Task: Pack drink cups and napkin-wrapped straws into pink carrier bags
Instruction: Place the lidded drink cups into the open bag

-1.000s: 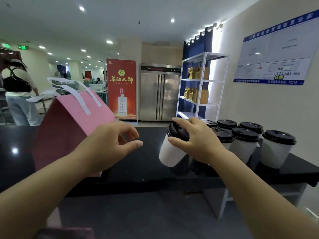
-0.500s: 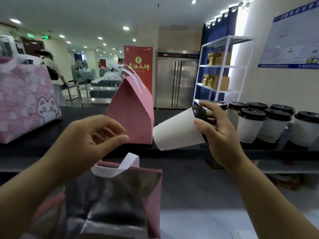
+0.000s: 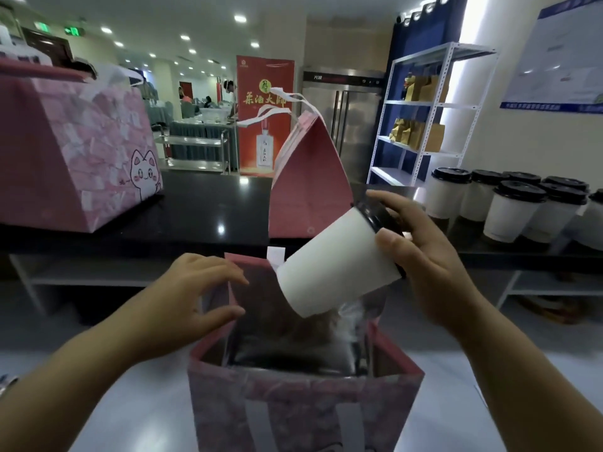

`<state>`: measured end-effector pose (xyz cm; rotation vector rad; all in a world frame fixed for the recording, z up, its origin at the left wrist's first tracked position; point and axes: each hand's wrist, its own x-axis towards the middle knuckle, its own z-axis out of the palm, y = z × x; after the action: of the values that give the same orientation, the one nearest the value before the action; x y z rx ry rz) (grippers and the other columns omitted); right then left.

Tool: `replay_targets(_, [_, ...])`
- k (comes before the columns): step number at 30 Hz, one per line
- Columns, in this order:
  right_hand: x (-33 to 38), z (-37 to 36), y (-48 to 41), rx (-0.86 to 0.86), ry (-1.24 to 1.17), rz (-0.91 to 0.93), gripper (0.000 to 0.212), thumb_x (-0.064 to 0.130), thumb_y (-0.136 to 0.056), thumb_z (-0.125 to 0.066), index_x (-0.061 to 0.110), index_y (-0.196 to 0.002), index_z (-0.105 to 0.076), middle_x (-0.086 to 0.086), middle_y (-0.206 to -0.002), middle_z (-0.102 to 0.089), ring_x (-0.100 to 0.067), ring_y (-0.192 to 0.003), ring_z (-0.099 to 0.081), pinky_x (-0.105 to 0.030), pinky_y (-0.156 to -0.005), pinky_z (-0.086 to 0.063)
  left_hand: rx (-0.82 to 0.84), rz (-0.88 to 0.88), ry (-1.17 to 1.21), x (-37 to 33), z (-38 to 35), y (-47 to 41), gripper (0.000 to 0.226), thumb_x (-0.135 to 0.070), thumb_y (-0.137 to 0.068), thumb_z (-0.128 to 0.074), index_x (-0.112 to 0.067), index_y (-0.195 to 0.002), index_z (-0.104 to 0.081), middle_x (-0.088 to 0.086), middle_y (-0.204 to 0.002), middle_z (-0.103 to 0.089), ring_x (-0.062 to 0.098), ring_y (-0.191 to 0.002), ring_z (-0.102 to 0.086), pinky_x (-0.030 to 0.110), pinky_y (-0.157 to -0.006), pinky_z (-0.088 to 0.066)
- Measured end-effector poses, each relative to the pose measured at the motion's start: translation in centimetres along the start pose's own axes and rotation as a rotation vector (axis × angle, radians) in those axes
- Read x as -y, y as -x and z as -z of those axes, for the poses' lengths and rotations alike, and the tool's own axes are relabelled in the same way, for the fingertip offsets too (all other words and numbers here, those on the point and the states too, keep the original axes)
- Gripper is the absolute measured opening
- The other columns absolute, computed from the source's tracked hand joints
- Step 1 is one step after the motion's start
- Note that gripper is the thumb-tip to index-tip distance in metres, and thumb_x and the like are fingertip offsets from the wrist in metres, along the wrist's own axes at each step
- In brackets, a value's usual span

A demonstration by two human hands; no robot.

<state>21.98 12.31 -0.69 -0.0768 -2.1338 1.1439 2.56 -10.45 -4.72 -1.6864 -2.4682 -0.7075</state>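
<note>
White cup (image 3: pixel 329 265) tilted in right fingers (image 3: pixel 390 241), above pink bag (image 3: pixel 293 406).

Red banner (image 3: pixel 265 115): yellow characters 茶油大师. Green exit sign (image 3: pixel 74 31) near ceiling: glyphs blurred. Wall notice (image 3: pixel 561 60): text unreadable.

My right hand (image 3: pixel 421 256) lifted the white cup (image 3: pixel 332 269) off the counter (image 3: pixel 202 210) and tipped it. Its base now points down over the open pink carrier bag (image 3: pixel 303 402), lower centre of frame. My left hand (image 3: pixel 195 291) dropped from the closed bag (image 3: pixel 310 177) to the open bag's left flap. Contact unclear.
</note>
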Motion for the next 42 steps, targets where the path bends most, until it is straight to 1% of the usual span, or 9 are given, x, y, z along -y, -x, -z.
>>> replay_targets(5, [0.9, -1.6, 1.2, 0.24, 0.336, -0.072, 0.063, 0.071, -0.071, -0.047, 0.054, -0.13, -0.035, 0.016, -0.125, -0.047, -0.006, -0.114, -0.047, -0.032, -0.091, -0.045, 0.196, 0.067, 0.056, 0.9, -0.6, 0.4, 0.07, -0.094, -0.052, -0.028, -0.07, -0.117, -0.025, -0.038, -0.133, -0.019, -0.007, -0.13, -0.015, 0.03, -0.111, -0.024])
replay_targets(9, [1.6, -2.6, 1.2, 0.419, 0.444, -0.13, 0.076, 0.067, -0.069, -0.058, 0.051, -0.137, -0.028, 0.021, -0.134, -0.042, 0.0, -0.121, -0.043, -0.033, -0.1, -0.046, 0.294, 0.055, 0.144, 0.6, -0.7, 0.7, 0.094, -0.083, -0.055, -0.05, -0.065, -0.134, -0.001, -0.05, -0.133, 0.009, -0.01, -0.134, -0.002, 0.026, -0.113, -0.016])
replay_targets(13, [2.1, -4.0, 0.7, 0.613, 0.63, -0.092, 0.083, 0.048, -0.076, -0.071, 0.04, -0.144, -0.024, 0.026, -0.134, -0.033, 0.005, -0.124, -0.031, -0.016, -0.102, -0.034, 0.398, 0.068, 0.203, 0.4, -0.9, 1.2, 0.118, -0.062, -0.057, -0.074, -0.066, -0.129, 0.019, -0.052, -0.129, 0.026, -0.014, -0.13, 0.006, 0.017, -0.107, -0.013])
replay_targets(16, [2.0, -5.7, 0.6, 0.729, 0.731, -0.024, 0.083, 0.049, -0.076, -0.07, 0.039, -0.143, -0.024, 0.021, -0.14, -0.03, 0.002, -0.126, -0.026, -0.019, -0.104, -0.034, 0.464, 0.081, 0.212, 0.4, -0.9, 1.4, 0.13, -0.054, -0.053, -0.081, -0.066, -0.125, 0.027, -0.053, -0.123, 0.034, -0.012, -0.128, 0.005, 0.016, -0.104, -0.02])
replay_targets(20, [1.3, -7.9, 0.3, 0.855, 0.8, 0.019, 0.082, 0.05, -0.076, -0.071, 0.038, -0.142, -0.025, 0.017, -0.141, -0.03, -0.003, -0.125, -0.027, -0.023, -0.103, -0.037, 0.488, 0.087, 0.261, 0.6, -1.0, 1.6, 0.138, -0.053, -0.047, -0.084, -0.067, -0.122, 0.03, -0.054, -0.123, 0.034, -0.013, -0.129, -0.002, 0.013, -0.1, -0.028])
replay_targets(25, [-0.6, -10.5, 0.0, 0.964, 0.864, 0.077, 0.077, 0.051, -0.076, -0.071, 0.029, -0.139, -0.033, 0.009, -0.13, -0.043, -0.011, -0.117, -0.039, -0.031, -0.096, -0.045, 0.311, 0.014, 0.286, 2.0, -2.8, 0.9, 0.139, -0.077, -0.033, -0.075, -0.058, -0.137, 0.016, -0.036, -0.148, 0.017, -0.006, -0.141, 0.003, 0.042, -0.115, -0.024])
replay_targets(31, [-2.1, -12.1, -0.2, 1.023, 0.83, 0.072, 0.08, 0.047, -0.075, -0.074, 0.024, -0.141, -0.034, 0.001, -0.133, -0.046, -0.016, -0.119, -0.041, -0.033, -0.097, -0.043, 0.463, 0.055, 0.295, 1.1, -1.9, 1.2, 0.143, -0.056, -0.043, -0.084, -0.059, -0.127, 0.032, -0.052, -0.125, 0.035, -0.03, -0.118, 0.014, 0.006, -0.1, -0.019])
replay_targets(34, [-2.6, -13.1, 0.1, 1.049, 0.852, 0.097, 0.08, 0.047, -0.074, -0.075, 0.022, -0.139, -0.037, -0.001, -0.134, -0.046, -0.02, -0.12, -0.042, -0.038, -0.097, -0.045, 0.467, 0.048, 0.296, 0.9, -1.7, 1.2, 0.143, -0.057, -0.043, -0.082, -0.058, -0.127, 0.033, -0.052, -0.125, 0.037, -0.021, -0.126, 0.011, 0.009, -0.102, -0.022])
replay_targets(42, [-3.9, -14.2, 0.6, 1.159, 0.949, 0.119, 0.082, 0.043, -0.073, -0.076, 0.02, -0.141, -0.036, -0.006, -0.138, -0.042, -0.028, -0.12, -0.044, -0.045, -0.097, -0.045, 0.454, 0.033, 0.288, 1.3, -2.0, 1.2, 0.138, -0.063, -0.044, -0.077, -0.055, -0.13, 0.031, -0.05, -0.127, 0.036, -0.031, -0.113, 0.019, 0.01, -0.105, -0.013])
